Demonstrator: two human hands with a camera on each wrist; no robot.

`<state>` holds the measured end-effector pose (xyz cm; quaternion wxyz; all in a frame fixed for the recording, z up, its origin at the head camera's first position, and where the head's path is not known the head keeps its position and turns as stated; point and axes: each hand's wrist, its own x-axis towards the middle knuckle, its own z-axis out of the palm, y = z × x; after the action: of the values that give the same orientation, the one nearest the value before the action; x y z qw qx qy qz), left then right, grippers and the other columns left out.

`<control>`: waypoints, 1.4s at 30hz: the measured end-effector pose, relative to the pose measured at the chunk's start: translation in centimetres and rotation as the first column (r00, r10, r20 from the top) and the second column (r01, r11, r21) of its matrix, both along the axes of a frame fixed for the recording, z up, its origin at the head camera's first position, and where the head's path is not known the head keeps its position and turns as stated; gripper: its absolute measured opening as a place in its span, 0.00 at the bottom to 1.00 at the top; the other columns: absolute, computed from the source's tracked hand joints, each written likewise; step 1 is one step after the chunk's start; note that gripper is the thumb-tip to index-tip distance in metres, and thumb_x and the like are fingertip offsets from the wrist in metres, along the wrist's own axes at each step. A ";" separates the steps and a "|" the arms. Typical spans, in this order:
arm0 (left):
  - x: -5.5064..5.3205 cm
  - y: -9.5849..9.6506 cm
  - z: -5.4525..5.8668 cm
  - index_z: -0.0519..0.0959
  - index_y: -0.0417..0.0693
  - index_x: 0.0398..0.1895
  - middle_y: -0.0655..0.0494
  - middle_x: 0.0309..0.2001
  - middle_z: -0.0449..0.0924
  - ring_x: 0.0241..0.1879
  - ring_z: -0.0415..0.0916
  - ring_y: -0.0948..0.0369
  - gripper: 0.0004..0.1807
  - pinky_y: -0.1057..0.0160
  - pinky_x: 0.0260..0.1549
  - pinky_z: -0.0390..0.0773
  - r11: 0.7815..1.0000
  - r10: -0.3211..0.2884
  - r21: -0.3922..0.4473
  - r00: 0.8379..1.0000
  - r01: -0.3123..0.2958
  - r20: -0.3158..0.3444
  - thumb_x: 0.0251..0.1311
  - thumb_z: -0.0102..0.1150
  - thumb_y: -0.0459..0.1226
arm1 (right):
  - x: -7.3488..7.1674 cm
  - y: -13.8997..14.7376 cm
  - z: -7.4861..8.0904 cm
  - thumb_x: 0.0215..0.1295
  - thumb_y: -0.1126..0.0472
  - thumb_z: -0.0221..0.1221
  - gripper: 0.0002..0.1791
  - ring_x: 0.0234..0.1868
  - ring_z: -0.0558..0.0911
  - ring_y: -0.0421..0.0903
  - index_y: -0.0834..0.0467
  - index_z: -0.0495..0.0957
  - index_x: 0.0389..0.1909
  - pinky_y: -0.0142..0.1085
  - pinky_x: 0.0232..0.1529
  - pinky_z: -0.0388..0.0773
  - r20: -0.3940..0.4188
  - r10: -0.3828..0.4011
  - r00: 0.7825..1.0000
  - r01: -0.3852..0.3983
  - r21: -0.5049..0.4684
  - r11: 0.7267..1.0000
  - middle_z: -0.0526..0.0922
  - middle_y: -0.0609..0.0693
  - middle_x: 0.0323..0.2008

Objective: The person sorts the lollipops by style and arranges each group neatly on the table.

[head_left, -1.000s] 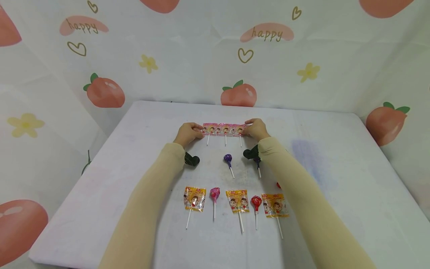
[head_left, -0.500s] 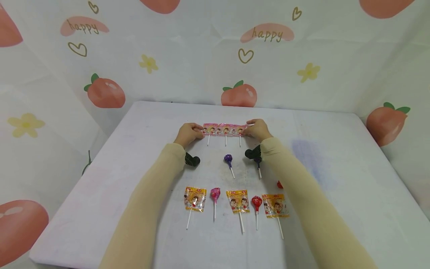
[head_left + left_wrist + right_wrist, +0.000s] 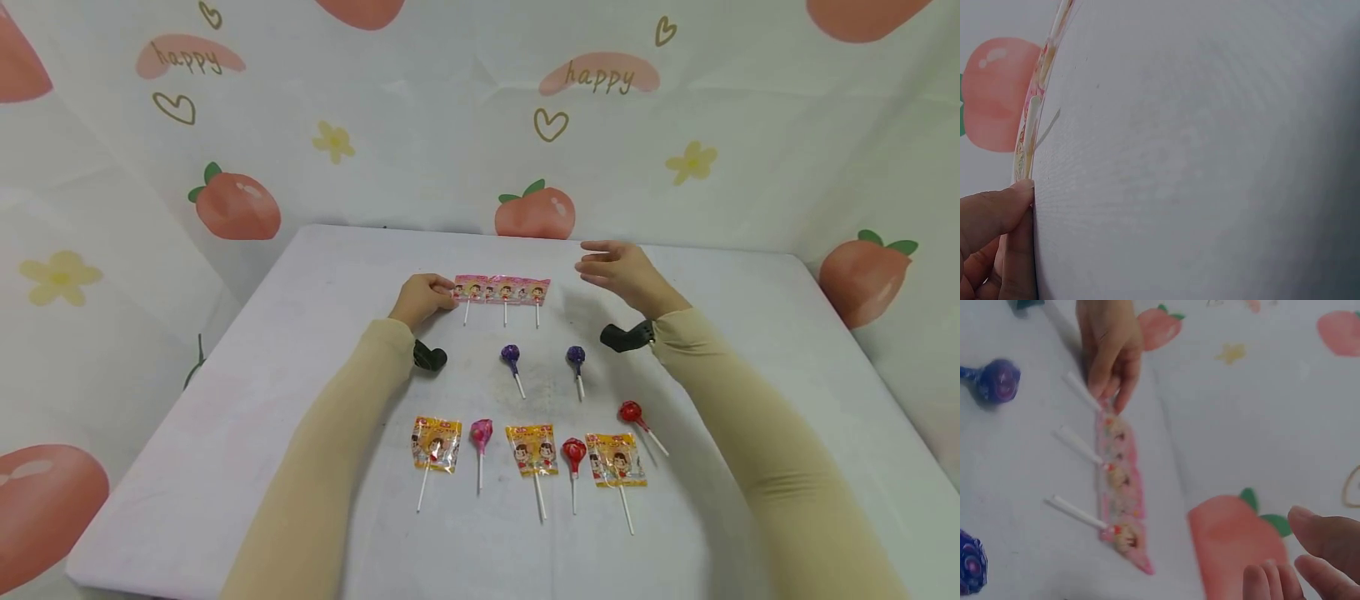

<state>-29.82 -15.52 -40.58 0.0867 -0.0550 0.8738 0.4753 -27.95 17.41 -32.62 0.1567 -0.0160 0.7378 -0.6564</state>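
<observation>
Three lollipops in pink printed wrappers (image 3: 505, 289) lie side by side in a row near the back of the table, white sticks pointing toward me. My left hand (image 3: 423, 298) pinches the left end of this row between thumb and fingers, as the left wrist view shows with the thumb (image 3: 1007, 203) at the wrapper's edge. Off to the right and raised above the table, my right hand (image 3: 621, 271) holds nothing, its fingers loosely extended. In the right wrist view the pink-wrapped lollipops (image 3: 1121, 481) appear blurred, with their right end untouched.
Two purple lollipops (image 3: 510, 355) lie mid-table. Nearer to me is a row of yellow-wrapped lollipops (image 3: 532, 450), a pink lollipop (image 3: 481, 432) and a red lollipop (image 3: 574, 451). Another red lollipop (image 3: 631, 412) lies to their right. A patterned cloth (image 3: 420, 108) hangs behind the table.
My right hand has let go of the right end of the pink-wrapped row and moved up and right. The red lollipop beneath that arm now shows fully. My left hand stays put.
</observation>
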 end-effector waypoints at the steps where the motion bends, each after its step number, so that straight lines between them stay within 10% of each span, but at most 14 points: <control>1: 0.0 0.0 0.0 0.80 0.44 0.52 0.53 0.37 0.78 0.37 0.71 0.60 0.19 0.66 0.42 0.71 1.000 0.000 0.001 1.000 0.000 -0.001 0.55 0.67 0.32 | 0.5 0.5 0.5 0.69 0.65 0.55 0.31 0.48 0.79 0.36 0.65 0.58 0.71 0.30 0.55 0.74 -0.024 0.014 1.000 -0.014 0.000 1.000 0.67 0.58 0.60; 10: 0.1 -0.2 -0.2 0.79 0.43 0.51 0.52 0.37 0.79 0.37 0.72 0.60 0.19 0.66 0.41 0.71 1.000 -0.004 0.003 1.000 0.004 -0.001 0.54 0.67 0.32 | 6.4 3.7 1.9 0.68 0.56 0.59 0.31 0.52 0.77 0.35 0.61 0.64 0.68 0.24 0.52 0.74 -0.204 0.115 0.972 -0.078 0.184 0.980 0.72 0.49 0.54; 23: 0.0 0.0 -0.4 0.79 0.44 0.52 0.52 0.38 0.78 0.38 0.72 0.60 0.19 0.65 0.43 0.71 1.000 -0.003 -0.009 1.000 0.003 0.002 0.55 0.67 0.33 | 14.6 6.8 -1.8 0.68 0.62 0.58 0.20 0.48 0.80 0.28 0.62 0.72 0.59 0.23 0.46 0.75 -0.336 0.203 0.920 -0.087 0.328 0.941 0.78 0.31 0.48; 34: 0.0 -0.1 -0.2 0.79 0.44 0.52 0.52 0.38 0.79 0.38 0.72 0.60 0.19 0.65 0.43 0.71 1.000 -0.006 -0.007 1.000 0.006 -0.002 0.55 0.66 0.32 | 19.1 8.8 -5.3 0.66 0.67 0.59 0.20 0.47 0.80 0.30 0.69 0.71 0.57 0.24 0.43 0.76 -0.313 0.159 0.936 -0.053 0.324 0.945 0.81 0.36 0.48; 42: 0.1 0.0 0.0 0.79 0.44 0.53 0.51 0.39 0.78 0.38 0.72 0.60 0.19 0.66 0.42 0.72 1.000 0.001 -0.002 1.000 -0.001 0.002 0.56 0.66 0.32 | 19.9 10.0 -7.3 0.67 0.64 0.58 0.20 0.41 0.80 0.30 0.71 0.72 0.56 0.26 0.40 0.76 -0.145 0.173 0.974 -0.112 0.355 0.928 0.81 0.36 0.46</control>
<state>-29.73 -15.48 -40.54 0.0872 -0.0562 0.8743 0.4742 -8.05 27.44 -39.89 0.1395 -0.0993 0.8489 -0.5000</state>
